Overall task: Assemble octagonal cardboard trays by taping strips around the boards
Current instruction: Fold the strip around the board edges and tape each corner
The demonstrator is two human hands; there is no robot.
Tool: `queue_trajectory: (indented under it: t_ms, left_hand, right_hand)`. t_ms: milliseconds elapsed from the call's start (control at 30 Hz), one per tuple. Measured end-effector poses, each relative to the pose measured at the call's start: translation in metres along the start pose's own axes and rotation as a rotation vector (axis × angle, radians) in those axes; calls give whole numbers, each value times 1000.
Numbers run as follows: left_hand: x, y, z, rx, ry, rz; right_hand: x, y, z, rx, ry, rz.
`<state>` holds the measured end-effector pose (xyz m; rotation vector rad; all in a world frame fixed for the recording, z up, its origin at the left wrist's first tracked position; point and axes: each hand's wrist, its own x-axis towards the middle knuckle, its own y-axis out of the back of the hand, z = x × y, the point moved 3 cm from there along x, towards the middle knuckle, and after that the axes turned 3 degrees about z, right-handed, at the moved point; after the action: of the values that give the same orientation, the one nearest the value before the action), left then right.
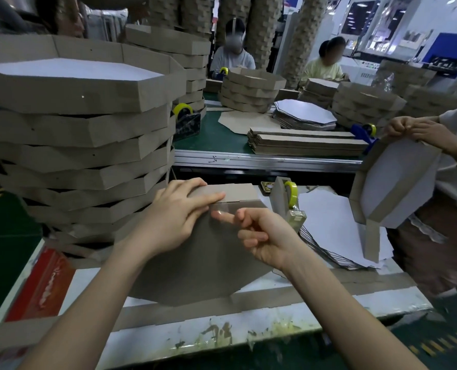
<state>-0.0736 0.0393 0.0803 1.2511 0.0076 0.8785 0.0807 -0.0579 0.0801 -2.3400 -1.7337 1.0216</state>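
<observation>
A brown octagonal board [206, 265] lies on the white table in front of me. A folded cardboard strip [238, 194] stands along the board's far edge. My left hand [176, 212] rests flat with straight fingers over the strip and the board's far corner. My right hand [259, 233] has its lower fingers curled, and its index finger presses a clear piece of tape [222, 209] onto the board just below the strip. A long flat strip [248, 300] lies along the table's near side under the board.
A tall stack of finished trays [77, 145] rises at the left. A tape dispenser with a yellow roll [288, 201] stands right of the board, beside a pile of white boards [336, 231]. A person at the right holds a tray [393, 182]. Other workers sit beyond.
</observation>
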Motion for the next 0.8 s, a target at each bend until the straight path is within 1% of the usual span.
queue_trajectory:
  t_ms: [33, 100, 133, 167, 200, 267, 300, 333, 367, 400, 467, 500, 533, 600, 733, 800]
  left_hand:
    - [0, 0, 0, 10, 3, 0]
    - [1, 1, -1, 19, 22, 2]
    - [2, 1, -2, 13, 32, -1]
    - [3, 1, -2, 7, 37, -5]
    - [3, 1, -2, 5, 39, -7]
    - [4, 1, -1, 10, 38, -7]
    - [4, 1, -1, 11, 36, -9]
    - [4, 1, -1, 10, 35, -11]
    - [3, 1, -1, 7, 35, -12]
    - [3, 1, -1, 3, 36, -7]
    - [2, 1, -1, 8, 37, 3]
    - [2, 1, -1, 14, 36, 3]
    - [2, 1, -1, 17, 37, 4]
    - [2, 1, -1, 19, 34, 6]
    - [1, 1, -1, 13, 24, 3]
    - [2, 1, -1, 17, 32, -3]
  right_hand:
    - [1, 1, 0, -56, -15, 6]
    - [2, 3, 3, -246, -23, 36]
    - [3, 4, 6, -373, 35, 66]
    - [4, 5, 6, -511, 180, 105]
    - [5, 6, 2, -640, 410, 139]
    - [0, 6, -10, -881, 944, 190]
    - [-4, 5, -16, -1016, 1173, 201]
    - [-5, 3, -21, -1176, 1363, 210]
    - [-6, 1, -25, -1355, 1499, 215]
    - [-4, 0, -26, -1526, 1560, 196]
    - [5, 1, -29, -1780, 1527, 142]
    - [10, 2, -30, -1847, 1504, 132]
    - [13, 2, -32, -1860, 1491, 136]
    - [16, 3, -33, -1769, 1514, 148]
    - [14, 2, -33, -1473, 1676, 125]
    - [12, 1, -35, -1322, 1690, 141]
